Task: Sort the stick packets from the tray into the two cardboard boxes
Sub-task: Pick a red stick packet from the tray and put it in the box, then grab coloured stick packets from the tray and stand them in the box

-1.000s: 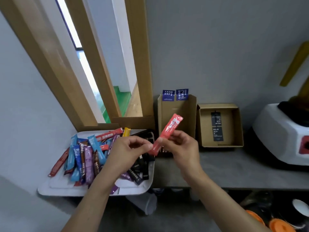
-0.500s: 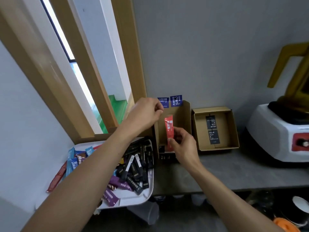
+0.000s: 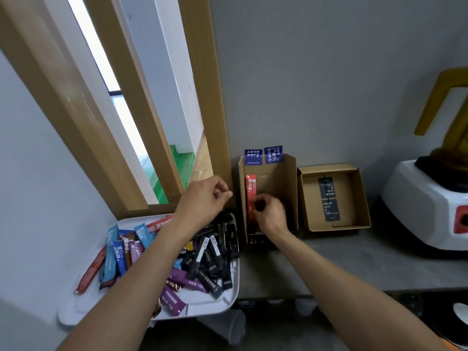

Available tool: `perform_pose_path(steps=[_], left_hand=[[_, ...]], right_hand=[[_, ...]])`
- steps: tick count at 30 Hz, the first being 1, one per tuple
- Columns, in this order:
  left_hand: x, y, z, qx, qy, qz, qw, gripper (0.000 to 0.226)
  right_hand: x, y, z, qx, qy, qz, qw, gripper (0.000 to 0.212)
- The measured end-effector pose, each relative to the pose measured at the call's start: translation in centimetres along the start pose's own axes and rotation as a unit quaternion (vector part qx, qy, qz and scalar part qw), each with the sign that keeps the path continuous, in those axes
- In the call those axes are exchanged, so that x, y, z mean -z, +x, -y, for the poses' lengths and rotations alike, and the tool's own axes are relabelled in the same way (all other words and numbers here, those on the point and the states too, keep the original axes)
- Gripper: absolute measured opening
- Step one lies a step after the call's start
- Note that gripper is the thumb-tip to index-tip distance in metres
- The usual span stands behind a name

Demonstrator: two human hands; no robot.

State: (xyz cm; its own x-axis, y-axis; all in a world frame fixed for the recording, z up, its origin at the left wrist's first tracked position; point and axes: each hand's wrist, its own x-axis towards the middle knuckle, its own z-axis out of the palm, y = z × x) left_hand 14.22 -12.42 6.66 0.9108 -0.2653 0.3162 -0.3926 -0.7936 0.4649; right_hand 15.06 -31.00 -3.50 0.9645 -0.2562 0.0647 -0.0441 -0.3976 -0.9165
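Right hand [image 3: 269, 215] inside the tall cardboard box [image 3: 278, 173], fingers curled round the lower half of a red stick packet [image 3: 251, 188] — packet upright, pressed against the box's left inner wall. Left hand [image 3: 205, 198] just outside that wall, above the tray's far right corner, fingers curled with thumb against forefinger, nothing seen between them; touching the cardboard or not — impossible to tell. Tall box standing at the back edge of the grey counter [image 3: 354, 262] near its left end, two blue labels [image 3: 263, 155] at its top. Just to its right, also at the back edge, a low cardboard box [image 3: 310, 206] with black packets [image 3: 329, 198] flat on its floor. White tray [image 3: 210, 307] at the counter's left edge, overhanging the front, heaped with stick packets [image 3: 202, 259]: blue, brown and red to the left, black and purple to the right. White appliance base [image 3: 420, 206] at the right edge
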Motion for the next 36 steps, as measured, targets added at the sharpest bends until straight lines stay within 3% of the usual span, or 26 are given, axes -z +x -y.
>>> perform_pose_path(steps=[10,14,16,18,21,24,27,33,36], left_hand=[[0.8,-1.6,4.1,0.051,0.048,0.024,0.997,0.009],[3.5,-2.4,7.2,0.109,0.08,0.023,0.991,0.011],[5.2,-3.1,8.9,0.141,0.107,0.023,0.984,0.015],[6.7,-4.0,10.4,0.169,0.134,0.018,0.976,0.018],[7.9,-5.5,12.1,0.218,0.16,0.021,0.963,0.029],[8.1,-7.1,13.2,0.247,0.212,-0.002,0.946,0.05],[8.1,-9.3,13.7,0.309,0.221,-0.012,0.925,0.074],[6.7,-12.0,15.3,0.394,0.186,0.015,0.9,0.093],[5.2,-12.0,15.9,0.42,0.151,0.02,0.895,0.099]], right_hand=[[-0.4,1.0,-0.8,0.043,-0.136,0.005,0.99,0.03],[0.9,-1.2,1.0,0.082,-0.072,-0.058,0.992,0.021],[1.6,-4.0,3.1,0.164,0.015,-0.127,0.978,0.022],[1.1,-6.3,5.3,0.249,0.05,-0.139,0.957,0.022],[-2.0,-7.5,7.7,0.251,0.01,0.028,0.968,0.019],[-6.6,-7.1,9.3,0.191,-0.102,0.18,0.96,0.04],[-10.0,-6.5,10.6,0.166,-0.168,0.226,0.945,0.053],[-12.3,-9.3,11.6,0.131,-0.25,0.306,0.909,0.06],[-13.3,-10.8,10.9,0.144,-0.29,0.305,0.896,0.048]])
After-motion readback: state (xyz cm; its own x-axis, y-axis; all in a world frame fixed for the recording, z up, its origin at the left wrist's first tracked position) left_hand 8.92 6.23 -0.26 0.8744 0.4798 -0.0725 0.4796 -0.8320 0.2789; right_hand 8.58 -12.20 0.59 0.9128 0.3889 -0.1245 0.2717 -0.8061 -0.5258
